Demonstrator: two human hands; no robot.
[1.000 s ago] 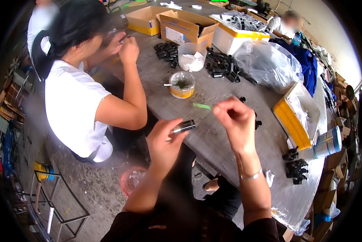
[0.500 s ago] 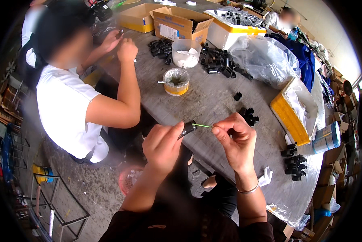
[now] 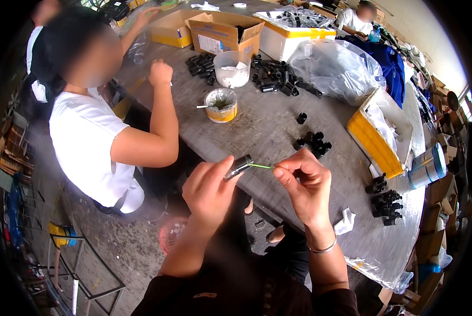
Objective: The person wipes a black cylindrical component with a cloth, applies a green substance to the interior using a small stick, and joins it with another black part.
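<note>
My left hand (image 3: 207, 192) is closed around a short black tube (image 3: 239, 166), tilted with its open end up and to the right. Between the thumb and fingers of my right hand (image 3: 305, 189) is pinched a thin green stick (image 3: 260, 166). The stick's far tip meets the mouth of the tube; whether it reaches inside is too small to tell. Both hands are raised over the near edge of the metal table (image 3: 278, 203). Beyond my right hand stands a small cluster of black tube pieces (image 3: 314, 142), with a single black piece (image 3: 302, 118) behind it.
A tub with yellow tape (image 3: 221, 105) and a clear tub (image 3: 232, 69) stand near loose black tubes (image 3: 280, 79). To the right are a yellow-sided foam box (image 3: 378, 138), a blue-white bucket (image 3: 428, 166) and more black pieces (image 3: 387, 205). A co-worker (image 3: 88, 137) sits at left.
The tube in my left hand has turned, so more of its side shows. The co-worker's hands have moved apart, one reaching farther away. The whole view has shifted slightly.
</note>
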